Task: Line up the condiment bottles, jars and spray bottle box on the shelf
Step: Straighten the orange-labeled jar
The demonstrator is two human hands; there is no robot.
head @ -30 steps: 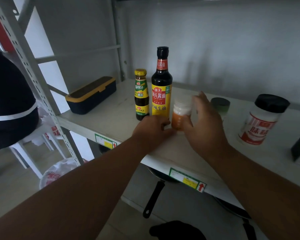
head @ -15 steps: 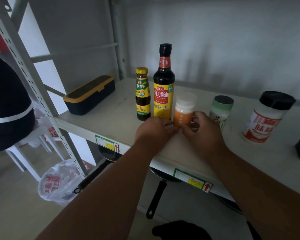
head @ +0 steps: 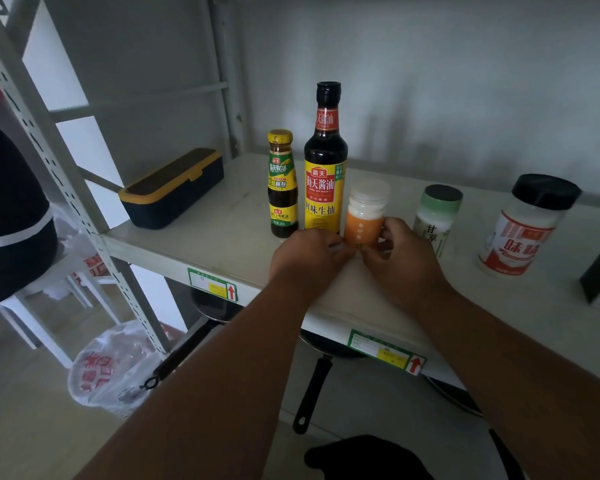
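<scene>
At centre frame, your left hand (head: 307,258) and right hand (head: 400,259) pinch the base of the orange jar (head: 364,216) beside the tall soy bottle (head: 325,161) on the shelf (head: 222,237), seemingly squaring it into line; next comes the green-capped jar (head: 436,216).

pale shelf (head: 222,237), black box (head: 170,192), two bottles (head: 324,161), three jars (head: 364,213)

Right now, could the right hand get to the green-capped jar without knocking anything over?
Probably yes. The right hand sits at the orange jar, and the green-capped jar stands just beside it to the right, apart from the others, with bare shelf in front.
</scene>
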